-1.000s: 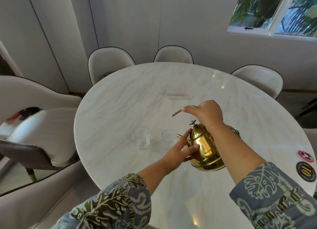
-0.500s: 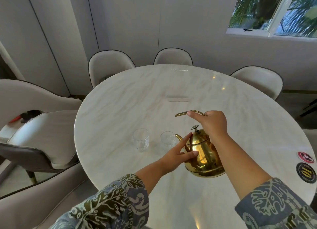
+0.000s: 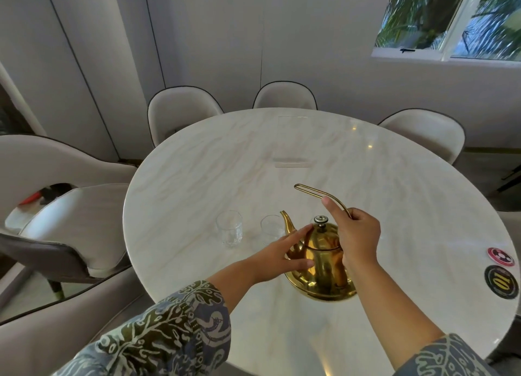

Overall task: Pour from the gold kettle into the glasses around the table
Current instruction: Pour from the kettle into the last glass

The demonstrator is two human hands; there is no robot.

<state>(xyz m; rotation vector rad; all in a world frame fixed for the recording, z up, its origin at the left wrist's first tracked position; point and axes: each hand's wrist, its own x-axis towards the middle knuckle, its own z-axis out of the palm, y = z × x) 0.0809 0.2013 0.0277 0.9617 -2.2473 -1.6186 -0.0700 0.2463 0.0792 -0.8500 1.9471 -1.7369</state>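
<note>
Two bare forearms were in shot, each coming out of a loose patterned sleeve pushed back well short of the wrist. The left sleeve (image 3: 169, 339) showed a blue-grey ground covered in curling leaf and vine shapes — olive-brown and pale cream, batik in look — with a wide, open cuff. The right sleeve (image 3: 448, 358) carried the same blue-grey cloth, with pale leaf outlines near its hem; only its edge showed at the bottom of the frame. The left hand (image 3: 277, 254) and the right hand (image 3: 353, 234) wore nothing — no rings, watch or bracelets could be seen on the visible sides. Fingernails were short and unpainted.
</note>
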